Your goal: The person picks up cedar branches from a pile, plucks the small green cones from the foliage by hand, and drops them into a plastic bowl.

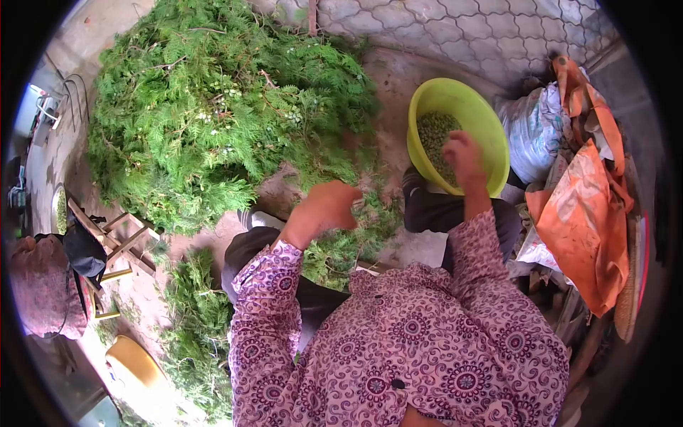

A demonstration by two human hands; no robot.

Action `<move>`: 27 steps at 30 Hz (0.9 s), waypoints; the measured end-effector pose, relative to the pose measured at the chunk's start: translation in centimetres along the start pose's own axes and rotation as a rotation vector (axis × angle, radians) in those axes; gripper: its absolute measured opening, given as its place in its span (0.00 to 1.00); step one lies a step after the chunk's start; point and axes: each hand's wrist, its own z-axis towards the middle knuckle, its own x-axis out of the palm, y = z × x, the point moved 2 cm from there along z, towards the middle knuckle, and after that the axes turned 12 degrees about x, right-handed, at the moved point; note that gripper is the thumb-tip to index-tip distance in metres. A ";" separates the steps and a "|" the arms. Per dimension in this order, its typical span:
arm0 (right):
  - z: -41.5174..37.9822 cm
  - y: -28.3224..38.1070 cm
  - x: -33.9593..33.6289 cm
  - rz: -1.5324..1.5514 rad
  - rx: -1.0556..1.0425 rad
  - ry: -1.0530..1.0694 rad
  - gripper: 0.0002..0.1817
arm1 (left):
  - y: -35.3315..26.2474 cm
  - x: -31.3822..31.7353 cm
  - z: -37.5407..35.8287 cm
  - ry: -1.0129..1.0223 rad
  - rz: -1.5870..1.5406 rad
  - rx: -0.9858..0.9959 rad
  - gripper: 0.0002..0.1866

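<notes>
My left hand [324, 211] is held over my lap with its fingers curled closed. What is in it, if anything, is hidden. Green conifer sprigs [341, 252] lie beneath it, between my legs. Over a yellow-green basin [491, 132] on the right is my right hand [466, 158], its fingers bent inward; I cannot make out anything in them. Small green berries [435, 132] cover the bottom of the basin, which appears tilted toward me. Ahead on the left rises a big heap of leafy conifer branches [206, 107], with pale berries among the leaves.
An orange sack [587, 228] and a stuffed white sack [530, 132] stand at the right. To the left are a wooden stool frame [117, 242], a yellow-orange bowl [135, 363] and more cut branches [196, 334]. A wire mesh [484, 28] runs along the back.
</notes>
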 end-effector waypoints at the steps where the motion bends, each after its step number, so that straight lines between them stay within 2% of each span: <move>1: 1.7 -1.5 -2.1 -0.001 0.009 -0.002 0.16 | 0.0 -0.6 0.0 0.007 -0.006 -0.001 0.12; 3: 3.5 -3.0 -5.2 -0.937 -0.453 -0.603 0.24 | 0.5 -3.4 0.4 -0.230 -0.112 -0.094 0.10; 4: 3.2 -2.9 -5.0 -0.942 -0.450 -0.602 0.24 | 0.7 -4.1 0.5 -0.229 -0.117 -0.094 0.10; 6: 2.8 -3.7 -4.3 -1.027 -0.109 -0.435 0.25 | 1.4 -5.2 0.5 -0.334 -0.393 -0.187 0.09; 8: 4.2 -7.1 -3.2 -0.911 -0.187 -0.213 0.22 | 1.5 -5.5 0.4 -0.320 -0.492 -0.221 0.06; 11: 3.4 -10.6 0.8 -0.865 -0.055 -0.029 0.18 | 1.6 -6.0 0.5 -0.593 -0.927 -0.116 0.04; 12: 2.9 -11.0 2.1 -0.866 0.007 0.034 0.17 | 1.6 -6.5 0.6 -0.590 -0.920 -0.113 0.04; 14: 3.9 -15.2 3.8 -0.998 -0.098 0.141 0.21 | 1.7 -7.6 0.2 -0.831 -1.107 -0.166 0.05; 15: 4.4 -16.9 4.5 -0.998 -0.093 0.146 0.21 | 1.8 -7.9 0.1 -0.863 -1.103 -0.193 0.06; 17: 5.1 -21.2 5.5 -1.122 0.043 0.303 0.21 | 2.2 -7.8 0.2 -0.892 -1.091 -0.239 0.07; 18: 5.7 -24.6 5.4 -1.121 0.055 0.302 0.21 | 2.4 -7.8 0.3 -0.923 -1.074 -0.274 0.07; 22: 4.3 -29.1 4.3 -1.171 0.219 0.348 0.21 | 2.1 -7.5 0.6 -0.916 -1.002 -0.313 0.08; 24: 4.1 -32.4 3.2 -0.961 0.203 0.105 0.21 | 2.0 -7.3 0.8 -0.900 -0.984 -0.318 0.08; 27: 4.8 -32.4 3.5 -0.932 0.222 0.030 0.20 | 1.9 -7.2 0.9 -0.896 -0.949 -0.367 0.08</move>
